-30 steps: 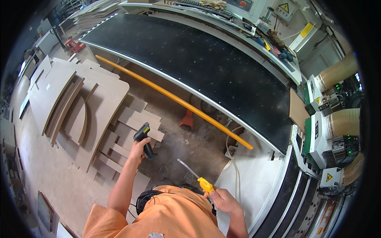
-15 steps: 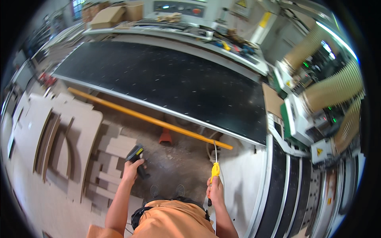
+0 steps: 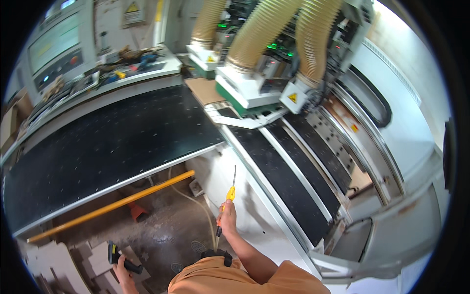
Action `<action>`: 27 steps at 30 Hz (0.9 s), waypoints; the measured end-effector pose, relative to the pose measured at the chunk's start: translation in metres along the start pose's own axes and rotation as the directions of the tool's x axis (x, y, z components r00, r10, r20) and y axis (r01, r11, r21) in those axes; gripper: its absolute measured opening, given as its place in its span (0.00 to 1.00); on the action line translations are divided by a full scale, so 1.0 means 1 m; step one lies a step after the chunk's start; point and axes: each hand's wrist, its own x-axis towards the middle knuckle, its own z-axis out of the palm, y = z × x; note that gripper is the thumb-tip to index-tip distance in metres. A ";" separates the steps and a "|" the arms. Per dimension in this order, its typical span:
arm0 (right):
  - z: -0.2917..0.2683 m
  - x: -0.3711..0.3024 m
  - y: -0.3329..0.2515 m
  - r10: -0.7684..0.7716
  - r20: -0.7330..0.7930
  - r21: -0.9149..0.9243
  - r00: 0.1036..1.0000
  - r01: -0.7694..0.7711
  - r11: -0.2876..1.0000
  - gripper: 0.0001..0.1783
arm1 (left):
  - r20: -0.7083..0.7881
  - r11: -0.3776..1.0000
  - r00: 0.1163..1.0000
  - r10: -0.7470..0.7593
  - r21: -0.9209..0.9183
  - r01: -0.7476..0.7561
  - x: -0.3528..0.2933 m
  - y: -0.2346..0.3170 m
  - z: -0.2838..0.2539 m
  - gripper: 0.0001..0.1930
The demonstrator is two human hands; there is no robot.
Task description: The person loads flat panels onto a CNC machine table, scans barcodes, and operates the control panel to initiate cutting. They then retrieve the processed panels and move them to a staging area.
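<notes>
A big woodworking machine fills the view, and its wide black bed stretches toward the left edge of the picture. Three ribbed tan hoses run down into the white and green cutting head above the bed's far right corner. A long yellow bar lies on the dusty floor just under the bed's near edge, with a small orange cone beside it. Pale cut wood pieces lie stacked on the floor at the lower left.

The person's right hand has its fingers wrapped tight around a screwdriver (yellow handle, thin dark shaft pointing up), held in the air over the floor near the white side of the machine. The left hand is closed on a small black handheld device with a pistol-style grip, low over the wood pieces. An orange shirt shows at the bottom edge.
</notes>
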 end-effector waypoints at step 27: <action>-0.035 0.046 -0.015 0.064 0.213 -0.059 0.975 -0.053 0.997 0.29 | 0.113 0.992 0.992 0.048 -0.121 -0.035 -0.018 0.011 0.002 0.13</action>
